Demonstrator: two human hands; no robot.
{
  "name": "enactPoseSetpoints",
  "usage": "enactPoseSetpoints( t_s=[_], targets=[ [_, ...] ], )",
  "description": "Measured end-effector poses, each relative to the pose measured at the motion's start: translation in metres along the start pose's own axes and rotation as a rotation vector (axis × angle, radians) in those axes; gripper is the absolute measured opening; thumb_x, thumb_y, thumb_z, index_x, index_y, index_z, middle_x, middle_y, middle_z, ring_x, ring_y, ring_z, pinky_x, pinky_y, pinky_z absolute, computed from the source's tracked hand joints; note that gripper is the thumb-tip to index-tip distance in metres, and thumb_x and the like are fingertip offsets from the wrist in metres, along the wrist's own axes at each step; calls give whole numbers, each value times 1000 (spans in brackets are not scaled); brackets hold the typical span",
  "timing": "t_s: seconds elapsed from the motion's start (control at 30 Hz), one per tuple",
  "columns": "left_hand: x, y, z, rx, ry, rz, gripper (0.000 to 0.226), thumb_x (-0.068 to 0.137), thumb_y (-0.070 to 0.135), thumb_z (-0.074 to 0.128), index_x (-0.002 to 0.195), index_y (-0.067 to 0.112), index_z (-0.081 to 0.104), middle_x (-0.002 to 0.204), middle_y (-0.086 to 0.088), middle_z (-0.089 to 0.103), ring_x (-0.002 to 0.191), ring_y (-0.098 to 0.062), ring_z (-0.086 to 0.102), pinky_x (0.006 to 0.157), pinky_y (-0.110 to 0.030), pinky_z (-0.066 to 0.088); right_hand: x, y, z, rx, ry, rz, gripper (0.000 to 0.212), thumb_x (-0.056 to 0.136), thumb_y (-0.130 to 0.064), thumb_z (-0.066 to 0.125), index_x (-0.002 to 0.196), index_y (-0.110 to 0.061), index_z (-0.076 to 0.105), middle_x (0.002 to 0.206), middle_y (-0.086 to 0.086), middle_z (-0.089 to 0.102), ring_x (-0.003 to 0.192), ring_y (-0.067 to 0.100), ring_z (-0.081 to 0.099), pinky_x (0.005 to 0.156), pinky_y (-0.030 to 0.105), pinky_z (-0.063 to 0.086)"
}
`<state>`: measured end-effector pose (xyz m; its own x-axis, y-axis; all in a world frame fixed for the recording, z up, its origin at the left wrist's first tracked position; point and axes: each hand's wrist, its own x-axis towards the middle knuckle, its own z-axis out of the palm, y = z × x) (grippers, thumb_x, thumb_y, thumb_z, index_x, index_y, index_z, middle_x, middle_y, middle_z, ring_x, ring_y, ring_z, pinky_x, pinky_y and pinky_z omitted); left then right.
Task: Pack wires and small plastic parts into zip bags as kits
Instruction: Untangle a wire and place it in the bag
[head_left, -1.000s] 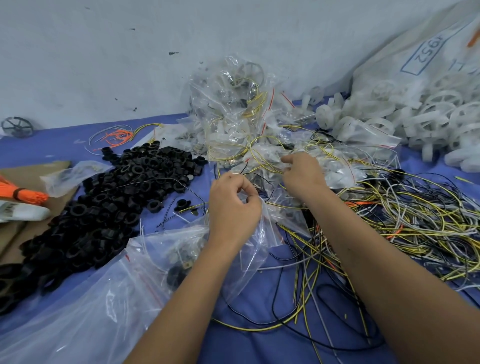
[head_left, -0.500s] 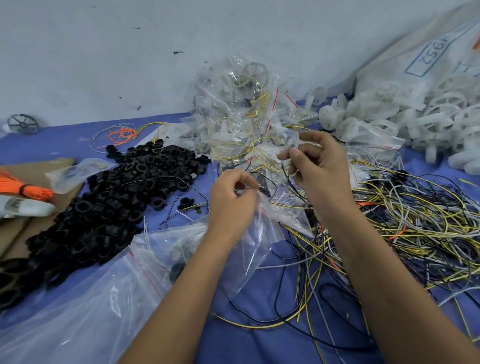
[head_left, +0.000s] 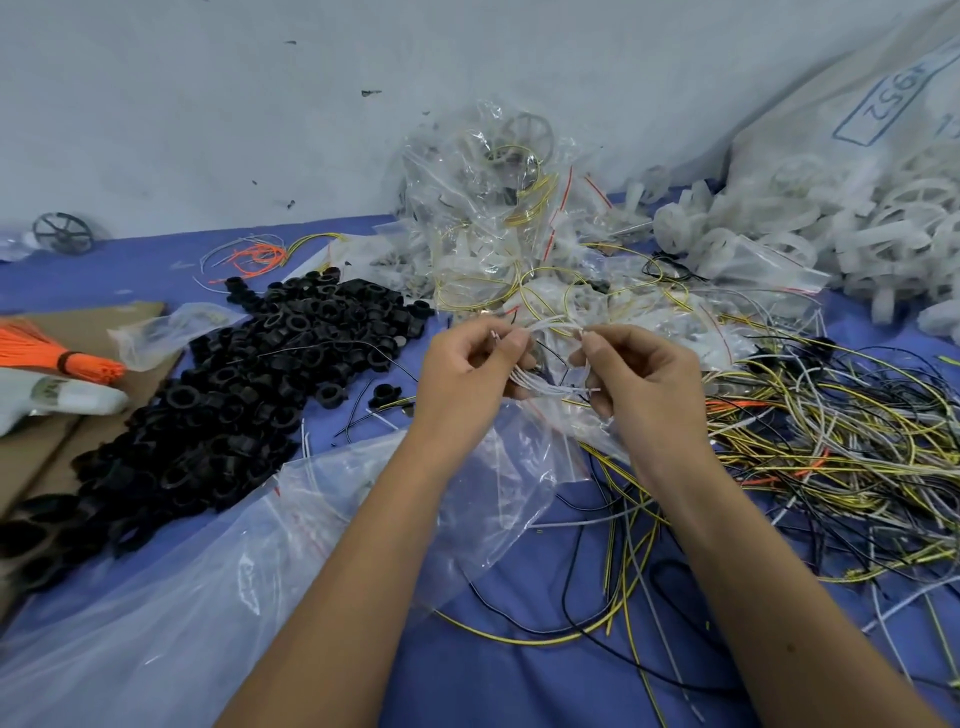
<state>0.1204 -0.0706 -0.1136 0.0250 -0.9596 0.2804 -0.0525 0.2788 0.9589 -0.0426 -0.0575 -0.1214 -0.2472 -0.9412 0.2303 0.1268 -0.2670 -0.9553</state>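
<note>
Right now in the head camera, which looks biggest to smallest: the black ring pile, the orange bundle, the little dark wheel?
1. black ring pile
2. orange bundle
3. dark wheel, though it's farthest away, so unsure.

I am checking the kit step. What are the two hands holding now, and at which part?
Both hands pinch a small bundle of white wires: the left hand near one end, the right hand near the other, above the open zip bag.
</note>
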Motion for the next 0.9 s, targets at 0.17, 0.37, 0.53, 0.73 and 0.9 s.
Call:
enactPoseSetpoints(
  t_s=[0.17,0.37,0.53,0.73,0.9],
  targets=[
    [2,1,5,-226,258,-55,19,103,10,58,90,1,69,74,3,71,68,-13,69,64,-26,60,1,4,-7,-299,69,-109,19,101,-34,58,97,-21,71,88,-9,73,77,7,65,65,25,53],
    [3,14,8,-553,259,-115,15,101,2,58,88,2,65,83,-7,71,74,-16,73,74,-26,60,5,14,-15,-986,-165,-189,16,94,-19,67,96,-9,80,93,9,72,89,26,66,83,39,52],
    [-1,12,14,-591,193,-192,6,98,0,62,94,-1,66,86,-4,76,83,-21,75,77,-24,61,3,10,-10,-562,53,-185,20,99,-33,62,101,-20,76,95,-4,74,85,7,66,77,29,54],
    [-5,9,24,-568,105,-214,7,96,1,65,91,2,71,84,-5,75,78,-16,74,75,-21,60,2,-1,-3,70,-118,51,17,99,-14,62,100,-1,73,85,9,73,72,14,60,59,24,48],
    [-7,7,20,-240,6,-141,12,100,5,62,99,9,73,92,-5,74,80,-12,72,71,-21,57,5,-9,-10,295,1,130,13,98,-8,62,87,-8,68,79,8,66,67,17,62,55,25,47]
  ],
)
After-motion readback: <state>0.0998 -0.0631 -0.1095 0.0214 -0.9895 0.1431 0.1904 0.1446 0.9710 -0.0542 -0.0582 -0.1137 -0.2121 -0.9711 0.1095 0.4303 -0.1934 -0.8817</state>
